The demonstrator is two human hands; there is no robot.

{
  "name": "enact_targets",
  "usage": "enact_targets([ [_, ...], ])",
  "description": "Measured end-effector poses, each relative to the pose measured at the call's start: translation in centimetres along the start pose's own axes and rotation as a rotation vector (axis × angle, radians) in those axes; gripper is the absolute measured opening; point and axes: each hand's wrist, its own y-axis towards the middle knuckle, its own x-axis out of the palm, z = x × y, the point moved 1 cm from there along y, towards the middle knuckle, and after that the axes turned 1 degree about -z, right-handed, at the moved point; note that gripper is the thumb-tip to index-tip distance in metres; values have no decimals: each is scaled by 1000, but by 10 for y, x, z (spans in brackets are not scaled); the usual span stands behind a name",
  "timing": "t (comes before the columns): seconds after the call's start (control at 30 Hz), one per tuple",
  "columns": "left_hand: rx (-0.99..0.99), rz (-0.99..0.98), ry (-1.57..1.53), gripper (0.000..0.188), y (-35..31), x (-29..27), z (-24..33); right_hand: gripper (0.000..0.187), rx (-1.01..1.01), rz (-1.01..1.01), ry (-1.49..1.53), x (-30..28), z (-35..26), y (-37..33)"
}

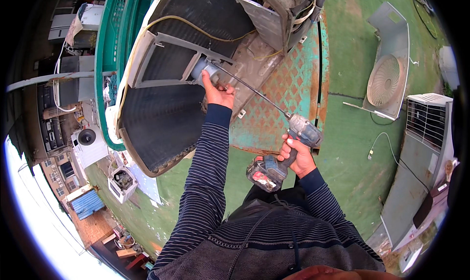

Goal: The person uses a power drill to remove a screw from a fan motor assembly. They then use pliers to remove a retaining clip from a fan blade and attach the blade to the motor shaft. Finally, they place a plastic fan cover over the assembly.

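"Where do we have our right hand [298, 155]?"

"Low and to the right, its fingers wrapped round the handle of the drill [304, 130]. The battery end points toward our left, just in front of our body."

"And the bit [250, 88]?"

"Long and thin. It runs from the drill up and leftward, over the table [264, 128], to the motor [211, 69]. We can't make out what the tip meets."

"What about our left hand [219, 96]?"

"It's up at the motor. Our thumb lies against the motor's side and the other fingers are curled near it; we can't tell whether they grip it."

"How does the motor sit?"

"At the right end of the grey frame [188, 46], in front of the dark coil [161, 116]. A yellow cable [171, 17] loops above the frame."

"And the table itself?"

"Green and rusty, with a diamond pattern."

"Anything off to our right?"

"A round grille [387, 80], set in a bent metal panel on the green floor [350, 177], well apart from the drill."
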Motion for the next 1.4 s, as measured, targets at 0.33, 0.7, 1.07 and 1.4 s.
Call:
enact_targets([
  [0.33, 21, 15, 3, 61, -4, 8, -2, 24, 59, -26, 83, -4, 12, 4],
  [0.7, 42, 27, 27, 65, -5, 9, -2, 25, -188, 68, -277, 13, 41, -10],
  [1.07, 32, 7, 20, 67, -6, 13, 0, 19, -305, 84, -719, 27, 10, -20],
  [1.4, 42, 14, 9, 64, -5, 12, 1, 16, -287, 61, -674, 19, 14, -12],
])
